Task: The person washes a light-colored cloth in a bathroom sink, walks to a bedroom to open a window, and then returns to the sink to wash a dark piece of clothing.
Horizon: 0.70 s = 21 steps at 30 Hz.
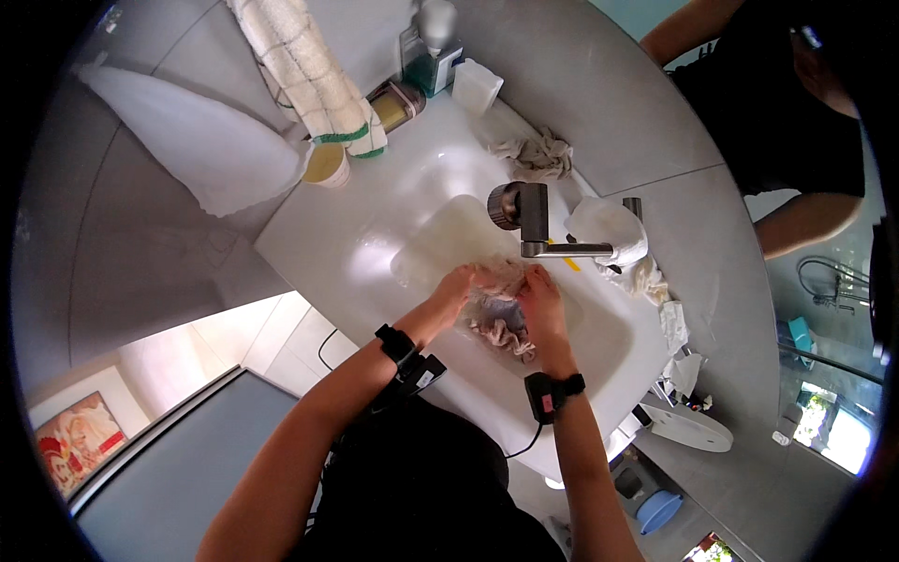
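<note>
Both my hands are down inside the white washbasin (318,244). A wet, pale cloth (503,273) is bunched between them, its upper part stretched from one hand to the other. My left hand (456,288) grips its left side with the fingers curled. On the right side, my right hand (540,302) pinches the cloth with closed fingers. Below the hands, crumpled pinkish-beige fabric (504,337) lies in the water at the basin's bottom; I cannot tell whether it is part of the same cloth. The fingertips are partly hidden by the cloth.
A metal faucet (571,249) reaches over the basin, close above my right hand. Crumpled cloths (538,155) lie along the back rim. A yellowish cup (327,166) stands at the left corner, under a hanging checked towel (314,75). A soap dispenser (433,61) is behind.
</note>
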Available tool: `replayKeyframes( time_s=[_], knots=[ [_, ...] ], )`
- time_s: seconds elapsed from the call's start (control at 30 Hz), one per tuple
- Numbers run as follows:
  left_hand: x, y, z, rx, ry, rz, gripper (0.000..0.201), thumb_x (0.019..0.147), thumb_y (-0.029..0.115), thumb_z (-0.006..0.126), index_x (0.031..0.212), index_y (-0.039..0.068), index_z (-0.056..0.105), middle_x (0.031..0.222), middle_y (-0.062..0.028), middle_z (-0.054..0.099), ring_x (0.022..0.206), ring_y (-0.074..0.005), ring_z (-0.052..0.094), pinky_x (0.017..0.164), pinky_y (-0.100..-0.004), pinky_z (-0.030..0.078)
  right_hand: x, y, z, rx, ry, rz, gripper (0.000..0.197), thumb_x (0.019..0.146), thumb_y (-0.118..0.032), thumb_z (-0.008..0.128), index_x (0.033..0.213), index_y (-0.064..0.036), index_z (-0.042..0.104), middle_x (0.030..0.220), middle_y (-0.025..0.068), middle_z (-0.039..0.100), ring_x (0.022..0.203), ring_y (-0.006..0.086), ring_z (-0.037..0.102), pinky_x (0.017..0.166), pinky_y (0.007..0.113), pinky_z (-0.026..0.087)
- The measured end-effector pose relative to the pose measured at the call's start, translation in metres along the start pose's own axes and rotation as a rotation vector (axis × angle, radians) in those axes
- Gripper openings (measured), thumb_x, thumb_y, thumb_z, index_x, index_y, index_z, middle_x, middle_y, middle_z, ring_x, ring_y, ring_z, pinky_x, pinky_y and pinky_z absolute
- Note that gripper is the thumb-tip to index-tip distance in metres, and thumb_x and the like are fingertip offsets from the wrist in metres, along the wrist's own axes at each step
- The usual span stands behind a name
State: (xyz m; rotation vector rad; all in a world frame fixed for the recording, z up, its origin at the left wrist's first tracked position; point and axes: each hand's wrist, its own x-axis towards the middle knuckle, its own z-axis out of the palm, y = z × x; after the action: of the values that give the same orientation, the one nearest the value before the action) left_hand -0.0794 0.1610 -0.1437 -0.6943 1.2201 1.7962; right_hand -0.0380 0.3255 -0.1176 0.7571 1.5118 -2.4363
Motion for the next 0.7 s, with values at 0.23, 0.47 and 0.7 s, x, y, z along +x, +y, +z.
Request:
replayKeyframes(
  time_s=[0.23, 0.47, 0.7],
  knots=[
    [0.03, -0.006, -0.018, -0.272, -0.123, 0.014, 0.032, 0.089, 0.028, 0.052, 0.111, 0.005, 0.051, 0.103, -0.0077, 0.056, 0.093, -0.0187, 0.053, 0.082, -0.0332, 0.042, 0.004, -0.008, 0.028, 0.056, 0.082, -0.026, 0.009, 0.088, -0.009, 0.052, 0.093, -0.0014, 0.052, 0.083, 0.0021, 0.051, 0.074, 0.0113, 0.048, 0.066, 0.024, 0.04],
    [0.031, 0.014, -0.049, 0.171, 0.24, 0.4, 0.016, 0.082, 0.013, 0.057, 0.092, 0.001, 0.056, 0.077, -0.0014, 0.055, 0.071, -0.0093, 0.048, 0.066, -0.0248, 0.04, 0.04, 0.041, -0.034, -0.764, 0.299, -0.169, 0.025, 0.081, -0.004, 0.055, 0.105, 0.0005, 0.049, 0.08, 0.0058, 0.056, 0.07, 0.0118, 0.052, 0.06, 0.026, 0.043],
    [0.054, 0.01, -0.069, 0.431, 0.313, 0.612, 0.025, 0.082, 0.002, 0.047, 0.105, 0.001, 0.058, 0.092, -0.0059, 0.055, 0.077, -0.0121, 0.053, 0.072, -0.0262, 0.042, 0.029, 0.035, -0.023, -1.102, 0.305, -0.377, 0.047, 0.079, 0.001, 0.044, 0.125, -0.01, 0.045, 0.088, 0.0177, 0.06, 0.077, 0.0356, 0.058, 0.073, 0.04, 0.048]
  ],
)
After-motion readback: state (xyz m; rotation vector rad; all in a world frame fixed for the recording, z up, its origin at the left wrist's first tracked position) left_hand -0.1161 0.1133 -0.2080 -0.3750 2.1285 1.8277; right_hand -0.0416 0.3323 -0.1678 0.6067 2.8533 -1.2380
